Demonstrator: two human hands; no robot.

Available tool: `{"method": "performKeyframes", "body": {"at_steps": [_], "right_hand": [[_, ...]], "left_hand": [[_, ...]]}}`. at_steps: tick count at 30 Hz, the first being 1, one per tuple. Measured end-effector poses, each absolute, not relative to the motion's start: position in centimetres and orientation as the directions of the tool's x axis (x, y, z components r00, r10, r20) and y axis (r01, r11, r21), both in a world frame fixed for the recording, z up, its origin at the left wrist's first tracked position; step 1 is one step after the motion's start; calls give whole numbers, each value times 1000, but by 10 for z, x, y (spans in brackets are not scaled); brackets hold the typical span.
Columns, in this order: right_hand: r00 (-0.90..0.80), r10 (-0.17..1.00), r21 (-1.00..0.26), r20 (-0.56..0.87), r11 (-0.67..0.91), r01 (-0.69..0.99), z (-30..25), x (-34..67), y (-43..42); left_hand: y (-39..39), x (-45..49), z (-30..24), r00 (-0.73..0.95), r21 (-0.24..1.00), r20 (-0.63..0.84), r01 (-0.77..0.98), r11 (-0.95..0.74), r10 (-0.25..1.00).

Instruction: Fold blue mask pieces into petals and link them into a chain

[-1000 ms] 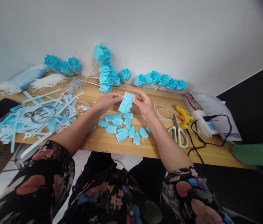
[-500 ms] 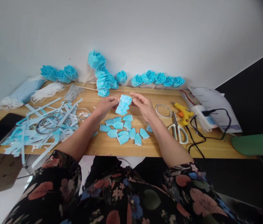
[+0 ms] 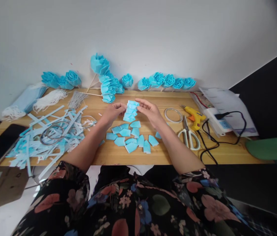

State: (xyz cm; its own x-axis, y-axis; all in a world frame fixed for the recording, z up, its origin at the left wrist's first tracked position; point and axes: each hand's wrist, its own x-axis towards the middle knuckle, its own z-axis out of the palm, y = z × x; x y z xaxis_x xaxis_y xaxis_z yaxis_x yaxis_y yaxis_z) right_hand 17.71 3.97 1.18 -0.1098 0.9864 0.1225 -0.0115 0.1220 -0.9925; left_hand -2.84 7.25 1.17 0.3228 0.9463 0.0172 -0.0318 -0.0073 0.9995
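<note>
Between my two hands is a strip of overlapping light blue petals (image 3: 130, 111), raised above the wooden table. My left hand (image 3: 112, 113) pinches its left edge, fingertips partly hidden behind it. On the other side, my right hand (image 3: 149, 112) has thumb and fingers closed on the strip's right edge. Just below lie several loose blue petals (image 3: 125, 132), flat and pointed at one end, scattered on the tabletop. Blue fabric-like flowers (image 3: 108, 88) on sticks rest beyond my left hand, stacked against the wall.
Left are a heap of cut strips (image 3: 52, 134), a black phone (image 3: 2, 146), white cords (image 3: 50, 99) and face masks (image 3: 25, 98). Right are a wire coil (image 3: 173, 115), scissors (image 3: 189, 136), a yellow glue gun (image 3: 195, 118) and a power strip (image 3: 217, 121) with cables. More flowers (image 3: 168, 81) line the wall.
Both hands keep hold of the petal strip, which has turned slightly so its overlapping layers show more plainly. My head view has shifted a little; the loose petals lie as before.
</note>
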Motion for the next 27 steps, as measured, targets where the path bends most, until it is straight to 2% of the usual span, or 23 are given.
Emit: {"method": "performKeyframes", "body": {"at_steps": [12,16,21,27], "right_hand": [[-128,984,-992,123,127,21,2,178,44],[-85,985,-987,151,155,46,0,178,45],[-85,982,-984,167,171,41,1,177,44],[-85,979,-978,186,193,80,3,177,42]], "left_hand": [[70,-26,12,373,999,3,-34,10,928],[71,-27,10,384,995,-66,-40,88,921],[69,-30,10,426,998,-33,61,7,904],[70,-30,8,434,999,-3,46,-19,901]]}}
